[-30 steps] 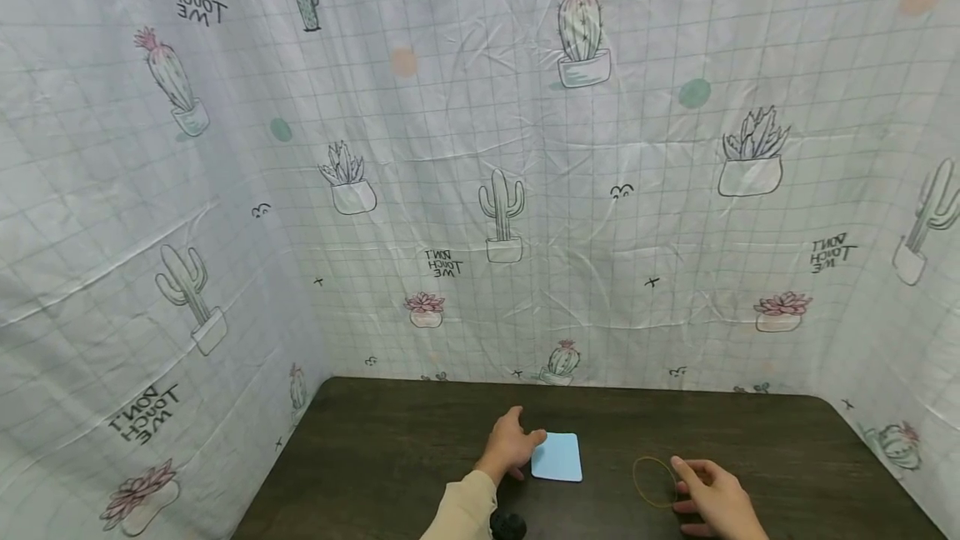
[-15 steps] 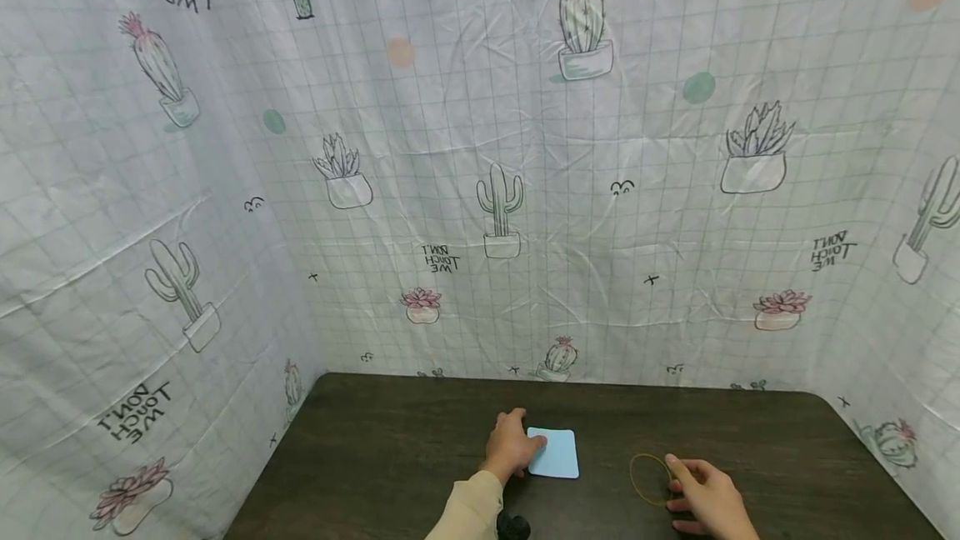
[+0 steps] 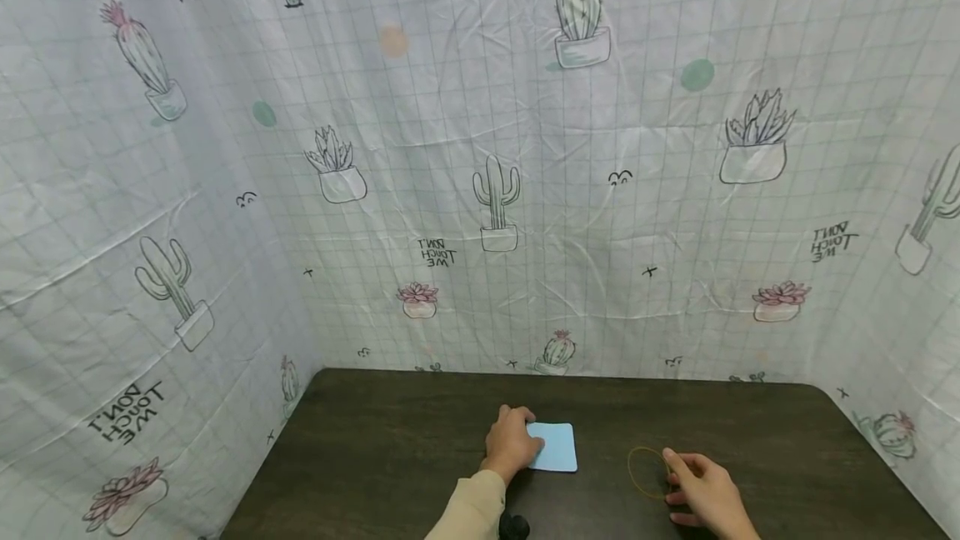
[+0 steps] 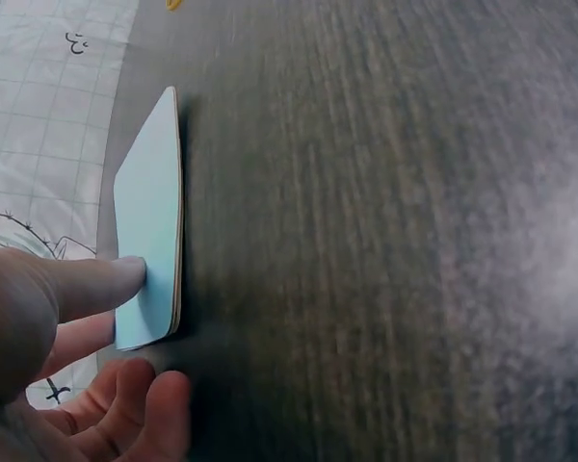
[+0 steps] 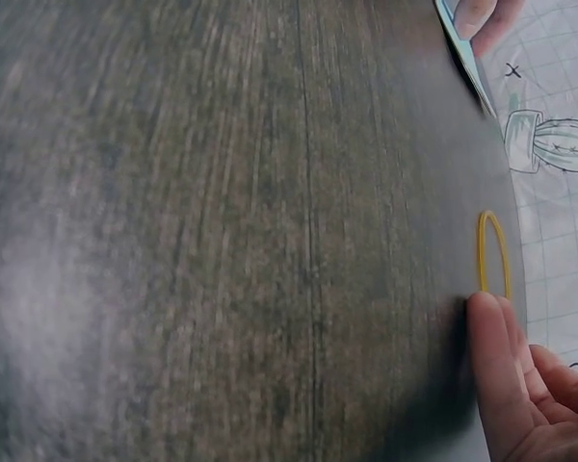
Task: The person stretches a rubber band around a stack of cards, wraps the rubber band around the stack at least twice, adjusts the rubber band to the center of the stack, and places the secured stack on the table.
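One band (image 5: 481,252) juts from right fingers (image 5: 494,351), a card (image 4: 149,217) from left fingers (image 4: 101,287).

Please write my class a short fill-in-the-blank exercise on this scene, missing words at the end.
1. The left hand touches a card coloured ____.
2. The right hand holds a thin band coloured ____.
3. In the head view, the band lies to the ____ of the card.
4. The card's corners are not sharp but ____.
Missing words: blue; yellow; right; rounded.
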Demonstrator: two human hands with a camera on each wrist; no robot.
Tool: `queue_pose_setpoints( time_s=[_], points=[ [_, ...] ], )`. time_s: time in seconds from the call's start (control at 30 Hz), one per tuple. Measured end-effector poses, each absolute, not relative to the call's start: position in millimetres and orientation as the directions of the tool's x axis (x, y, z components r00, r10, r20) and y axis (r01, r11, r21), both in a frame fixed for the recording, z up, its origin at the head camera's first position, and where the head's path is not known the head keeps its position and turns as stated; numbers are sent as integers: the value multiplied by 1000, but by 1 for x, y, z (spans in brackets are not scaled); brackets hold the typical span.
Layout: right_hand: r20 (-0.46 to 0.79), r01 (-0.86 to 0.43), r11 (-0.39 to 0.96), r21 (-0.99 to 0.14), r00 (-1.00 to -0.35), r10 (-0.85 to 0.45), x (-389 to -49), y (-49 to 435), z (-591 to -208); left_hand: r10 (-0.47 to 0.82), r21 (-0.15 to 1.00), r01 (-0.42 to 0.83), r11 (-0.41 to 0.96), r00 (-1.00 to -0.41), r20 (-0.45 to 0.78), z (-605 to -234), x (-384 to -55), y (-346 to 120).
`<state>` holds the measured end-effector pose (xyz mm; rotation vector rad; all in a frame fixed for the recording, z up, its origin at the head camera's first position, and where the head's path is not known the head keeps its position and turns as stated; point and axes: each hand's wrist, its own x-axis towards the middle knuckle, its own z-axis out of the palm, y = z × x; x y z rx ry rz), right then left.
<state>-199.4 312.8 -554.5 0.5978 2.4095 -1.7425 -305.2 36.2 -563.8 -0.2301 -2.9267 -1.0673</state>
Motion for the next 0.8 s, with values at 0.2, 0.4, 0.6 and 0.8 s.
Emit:
queue_pose_setpoints(
  time_s=[0.2,0.4,0.6,0.8],
  points=[
    [-317,378,268,-886,-916,245,-199,313,-554,126,630,117,768,-992,31,-561,-308,38],
    [-315,378,267,-887,-916,250,-201,313,-556,74,639,11,769,-995,-72,-554,-310,41],
    [-309,375,271,-886,-916,256,-202,314,-559,66,640,-13,769,-993,-99,-552,-312,42],
    [-306,371,275,-887,-918,250,-203,315,-560,78,650,7,760,-994,-81,-553,-312,40]
  ],
)
